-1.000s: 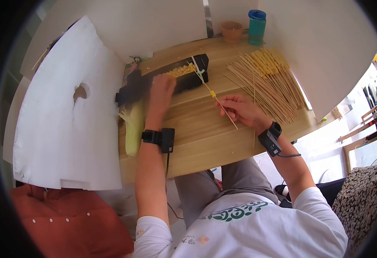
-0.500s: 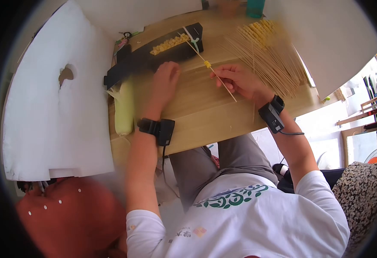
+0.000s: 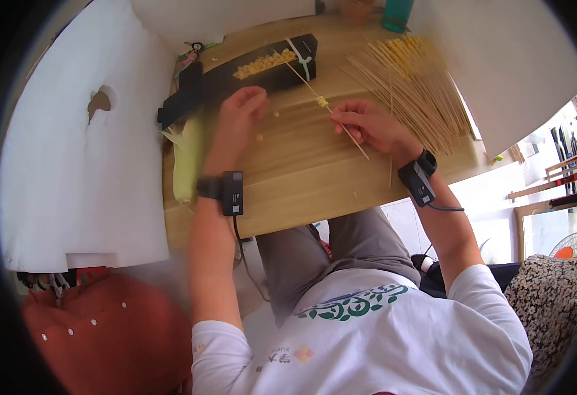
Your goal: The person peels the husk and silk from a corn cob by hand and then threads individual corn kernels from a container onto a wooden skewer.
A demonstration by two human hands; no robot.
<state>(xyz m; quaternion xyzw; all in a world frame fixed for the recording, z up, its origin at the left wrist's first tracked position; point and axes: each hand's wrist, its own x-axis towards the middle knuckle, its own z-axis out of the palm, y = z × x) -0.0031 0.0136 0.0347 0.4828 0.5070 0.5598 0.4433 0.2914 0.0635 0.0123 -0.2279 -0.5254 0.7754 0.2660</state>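
My right hand (image 3: 367, 125) pinches a thin wooden skewer (image 3: 356, 140) near its lower part. The skewer slants up and left, with a small cluster of yellow corn kernels (image 3: 322, 101) threaded around its middle. Its upper end reaches over the edge of a long black tray (image 3: 216, 82). A row of loose corn kernels (image 3: 265, 64) lies in that tray. Just below the tray is my left hand (image 3: 239, 118), its fingers curved and blurred by motion; I cannot make out anything in them. Two loose kernels (image 3: 276, 114) lie on the wooden table (image 3: 302, 178) right of that hand.
Many bare skewers (image 3: 413, 105) are spread on the right, with corn-laden skewers (image 3: 404, 56) behind them. A pale green-husked corn cob (image 3: 187, 164) lies at the left. A teal cup (image 3: 397, 14) stands at the back. White boards (image 3: 84, 171) flank the table.
My left hand has moved a little left, and loose kernels now show on the table beside it. My right hand still holds the skewer, which has shifted slightly right and down.
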